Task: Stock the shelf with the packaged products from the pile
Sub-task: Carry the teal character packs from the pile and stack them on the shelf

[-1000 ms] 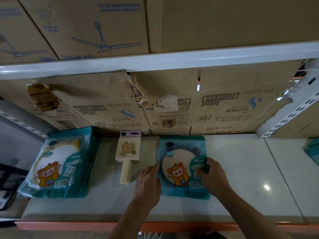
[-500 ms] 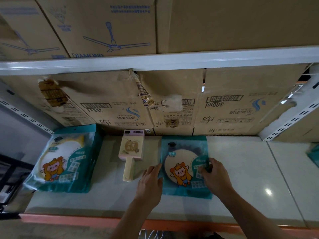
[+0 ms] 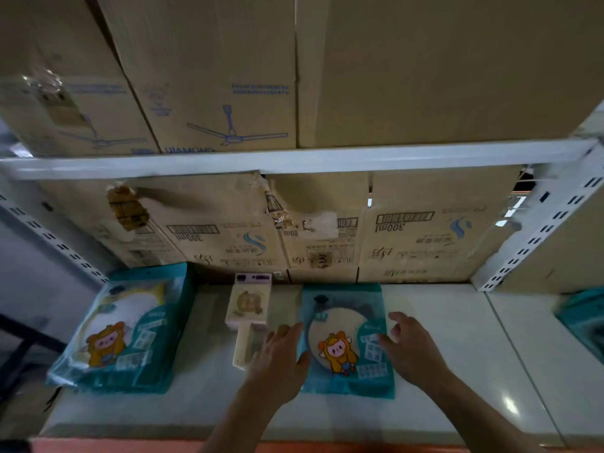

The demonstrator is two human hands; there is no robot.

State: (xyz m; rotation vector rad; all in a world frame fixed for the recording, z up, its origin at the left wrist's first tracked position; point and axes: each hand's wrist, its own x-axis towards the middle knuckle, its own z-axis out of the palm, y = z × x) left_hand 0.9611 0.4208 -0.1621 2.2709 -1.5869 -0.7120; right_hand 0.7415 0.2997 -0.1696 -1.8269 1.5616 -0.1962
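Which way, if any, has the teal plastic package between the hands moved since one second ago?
No. The teal plastic package still lies with its top edge at the foot of the brown cardboard boxes, below the same seam.

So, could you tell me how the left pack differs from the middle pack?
The left pack lies askew and looks bulkier; the middle pack lies square. The left pack is untouched; the left hand and right hand flank the middle pack. Both are teal with a cartoon figure.

Teal cartoon-printed packet flat on shelf
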